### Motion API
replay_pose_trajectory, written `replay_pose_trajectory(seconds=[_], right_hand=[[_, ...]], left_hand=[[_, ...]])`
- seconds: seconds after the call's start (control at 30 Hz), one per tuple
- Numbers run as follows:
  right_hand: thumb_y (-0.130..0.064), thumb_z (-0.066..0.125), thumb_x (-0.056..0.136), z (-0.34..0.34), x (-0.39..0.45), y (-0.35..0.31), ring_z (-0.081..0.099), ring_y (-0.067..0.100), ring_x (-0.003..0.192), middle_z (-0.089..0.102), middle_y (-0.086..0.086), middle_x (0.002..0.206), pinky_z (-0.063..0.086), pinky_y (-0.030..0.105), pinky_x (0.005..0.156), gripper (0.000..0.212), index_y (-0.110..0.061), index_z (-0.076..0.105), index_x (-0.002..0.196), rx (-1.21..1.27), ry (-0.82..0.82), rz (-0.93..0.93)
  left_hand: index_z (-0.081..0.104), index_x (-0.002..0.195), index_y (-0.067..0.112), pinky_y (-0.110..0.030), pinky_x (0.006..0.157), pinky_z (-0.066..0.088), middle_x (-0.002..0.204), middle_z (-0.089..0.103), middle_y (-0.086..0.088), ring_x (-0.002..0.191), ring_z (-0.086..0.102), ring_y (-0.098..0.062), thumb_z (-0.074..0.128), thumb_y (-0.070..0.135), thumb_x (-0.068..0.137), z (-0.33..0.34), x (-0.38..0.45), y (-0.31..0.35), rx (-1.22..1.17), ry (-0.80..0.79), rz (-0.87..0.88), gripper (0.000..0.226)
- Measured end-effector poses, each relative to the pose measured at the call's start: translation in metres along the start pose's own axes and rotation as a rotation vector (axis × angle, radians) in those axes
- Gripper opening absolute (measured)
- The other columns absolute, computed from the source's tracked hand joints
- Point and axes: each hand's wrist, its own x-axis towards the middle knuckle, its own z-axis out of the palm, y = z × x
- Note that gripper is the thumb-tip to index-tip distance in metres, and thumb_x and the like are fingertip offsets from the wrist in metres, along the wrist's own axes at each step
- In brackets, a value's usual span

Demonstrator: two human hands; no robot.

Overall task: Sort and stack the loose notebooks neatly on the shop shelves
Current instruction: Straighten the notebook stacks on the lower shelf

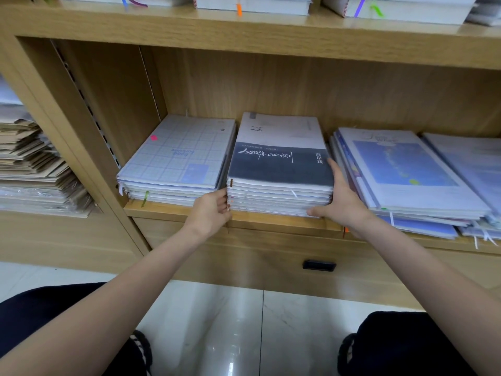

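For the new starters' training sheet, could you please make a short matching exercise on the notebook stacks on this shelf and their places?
Things:
1. grid-cover stack
2. dark-banded stack
3. blue-picture stack
4. brown paper pile

Places:
A. between the left hand and right hand
B. in the neighbouring unit, far left
C. against the compartment's left wall
D. right of the held stack

Pairs: 1-C, 2-A, 3-D, 4-B
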Motion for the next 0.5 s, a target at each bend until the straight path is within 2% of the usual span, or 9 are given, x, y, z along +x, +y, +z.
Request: replay_pose_trajectory(seconds=[0.07, 0.17, 0.23, 0.3, 0.37, 0.43, 0.5], right_hand=[[0.005, 0.076, 0.07, 0.001, 0.0, 0.0, 0.034, 0.024, 0.135, 0.028, 0.001, 0.151, 0.034, 0.041, 0.11, 0.115, -0.036, 0.003, 0.148, 0.101, -0.011, 0.015], [0.007, 0.075, 0.071, 0.0, -0.001, 0.001, 0.027, 0.02, 0.137, 0.021, -0.003, 0.154, 0.031, 0.034, 0.11, 0.114, -0.037, 0.004, 0.148, 0.142, -0.019, 0.017], [0.006, 0.075, 0.071, 0.0, -0.001, 0.001, 0.025, 0.021, 0.139, 0.018, -0.003, 0.155, 0.03, 0.035, 0.111, 0.113, -0.037, 0.004, 0.148, 0.133, -0.022, 0.011], [0.005, 0.076, 0.071, 0.0, 0.0, 0.001, 0.025, 0.022, 0.139, 0.019, -0.001, 0.155, 0.03, 0.039, 0.112, 0.114, -0.038, 0.004, 0.148, 0.123, -0.024, 0.016], [0.002, 0.077, 0.07, -0.001, 0.001, 0.001, 0.027, 0.022, 0.138, 0.022, -0.001, 0.154, 0.032, 0.041, 0.111, 0.113, -0.037, 0.005, 0.148, 0.126, -0.024, 0.027], [-0.004, 0.08, 0.069, -0.004, 0.004, 0.001, 0.03, 0.022, 0.137, 0.027, -0.002, 0.152, 0.032, 0.043, 0.111, 0.111, -0.033, 0.008, 0.149, 0.138, -0.004, 0.036], [-0.009, 0.081, 0.07, -0.007, 0.007, -0.001, 0.031, 0.021, 0.137, 0.031, -0.001, 0.15, 0.029, 0.036, 0.112, 0.106, -0.025, 0.014, 0.15, 0.145, 0.023, 0.027]], left_hand=[[0.045, 0.134, 0.001, -0.024, 0.101, 0.038, 0.128, 0.055, -0.016, 0.119, 0.054, -0.025, 0.054, -0.015, 0.083, 0.0, 0.0, 0.0, -0.016, -0.009, -0.006, 0.054], [0.042, 0.136, 0.001, -0.027, 0.103, 0.038, 0.129, 0.054, -0.016, 0.121, 0.052, -0.027, 0.054, -0.016, 0.083, -0.001, 0.0, 0.0, -0.043, -0.01, -0.017, 0.057], [0.04, 0.138, 0.001, -0.023, 0.1, 0.039, 0.129, 0.054, -0.017, 0.12, 0.053, -0.026, 0.054, -0.015, 0.084, -0.003, 0.0, 0.002, -0.062, -0.003, -0.032, 0.058], [0.041, 0.137, 0.001, -0.022, 0.096, 0.041, 0.126, 0.057, -0.015, 0.111, 0.057, -0.022, 0.055, -0.014, 0.084, -0.005, 0.001, 0.007, -0.035, -0.011, -0.014, 0.057], [0.044, 0.135, 0.005, -0.028, 0.097, 0.044, 0.122, 0.061, -0.013, 0.1, 0.06, -0.019, 0.056, -0.011, 0.084, -0.006, 0.001, 0.013, -0.017, -0.031, 0.019, 0.055], [0.043, 0.134, 0.013, -0.032, 0.097, 0.046, 0.117, 0.062, -0.006, 0.101, 0.061, -0.019, 0.057, -0.007, 0.085, -0.007, 0.0, 0.02, -0.016, -0.04, 0.046, 0.055], [0.043, 0.134, 0.014, -0.032, 0.1, 0.043, 0.117, 0.059, 0.0, 0.108, 0.057, -0.018, 0.056, -0.003, 0.088, -0.007, -0.003, 0.026, -0.045, -0.038, 0.081, 0.052]])
